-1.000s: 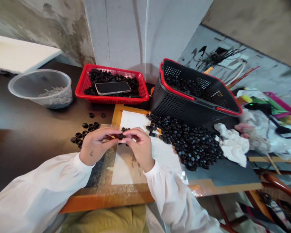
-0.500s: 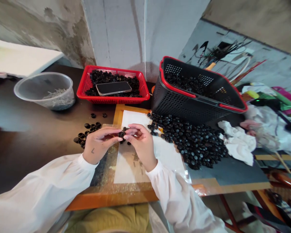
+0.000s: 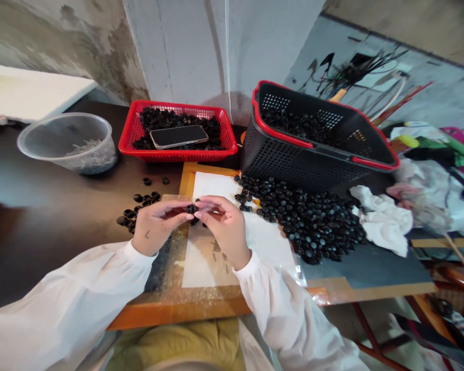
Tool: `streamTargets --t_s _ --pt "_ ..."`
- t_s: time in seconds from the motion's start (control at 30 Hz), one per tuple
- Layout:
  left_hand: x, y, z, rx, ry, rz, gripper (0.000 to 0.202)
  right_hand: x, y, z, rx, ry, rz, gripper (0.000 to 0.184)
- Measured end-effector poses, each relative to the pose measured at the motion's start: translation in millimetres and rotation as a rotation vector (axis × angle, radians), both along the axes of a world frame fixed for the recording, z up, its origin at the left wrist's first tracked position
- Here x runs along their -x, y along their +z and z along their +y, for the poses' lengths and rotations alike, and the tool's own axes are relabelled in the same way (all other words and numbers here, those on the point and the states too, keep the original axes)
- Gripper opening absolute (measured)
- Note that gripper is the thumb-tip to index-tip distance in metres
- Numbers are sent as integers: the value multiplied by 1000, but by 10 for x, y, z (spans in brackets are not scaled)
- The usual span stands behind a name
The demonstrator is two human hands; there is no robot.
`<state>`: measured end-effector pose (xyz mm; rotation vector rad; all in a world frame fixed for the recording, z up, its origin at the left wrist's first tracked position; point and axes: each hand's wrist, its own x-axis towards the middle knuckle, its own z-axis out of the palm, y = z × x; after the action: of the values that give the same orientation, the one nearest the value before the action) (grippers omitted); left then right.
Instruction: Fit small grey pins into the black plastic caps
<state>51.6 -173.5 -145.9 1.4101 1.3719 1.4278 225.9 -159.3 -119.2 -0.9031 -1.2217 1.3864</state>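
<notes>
Between the fingertips of my left hand and my right hand is a small round black part. Both hands pinch it, thumbs toward me, above a white sheet on the table. Its exact kind is too small to make out. A few more black parts lie just under the fingers, partly hidden. Left of my left hand sits a small group of loose black round parts. To the right of my right hand spreads a big heap of similar black parts.
At the back stands a red basket of black parts with a phone on top. A clear tub holds thin pale pieces. The tall black basket rises behind the heap, and crumpled white tissue lies at right.
My fingertips have drawn slightly closer together around the black part, and the right fingers are straighter. The view has shifted a little; the baskets and heap stay in place.
</notes>
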Motion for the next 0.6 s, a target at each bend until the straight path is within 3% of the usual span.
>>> streamTargets --t_s 0.13,0.23,0.3,0.37,0.43,0.5,0.6 --pt "14 -33 7 -104 -30 23 23 -13 -10 2 -25 0 -6 23" --pt "40 -48 29 -221 -52 78 22 -21 -19 32 2 16 3 31" --pt "63 -39 48 -279 -58 132 21 -28 -26 61 56 138 31 36" --pt "86 -11 61 -343 -69 205 20 -35 -34 87 104 304 46 33" --pt "101 25 61 -406 -82 307 19 -39 -45 102 123 378 40 28" --pt "107 57 47 -449 -66 415 26 -39 -56 105 123 341 42 26" --pt "105 78 16 -452 5 430 57 -42 -55 101 122 257 36 22"
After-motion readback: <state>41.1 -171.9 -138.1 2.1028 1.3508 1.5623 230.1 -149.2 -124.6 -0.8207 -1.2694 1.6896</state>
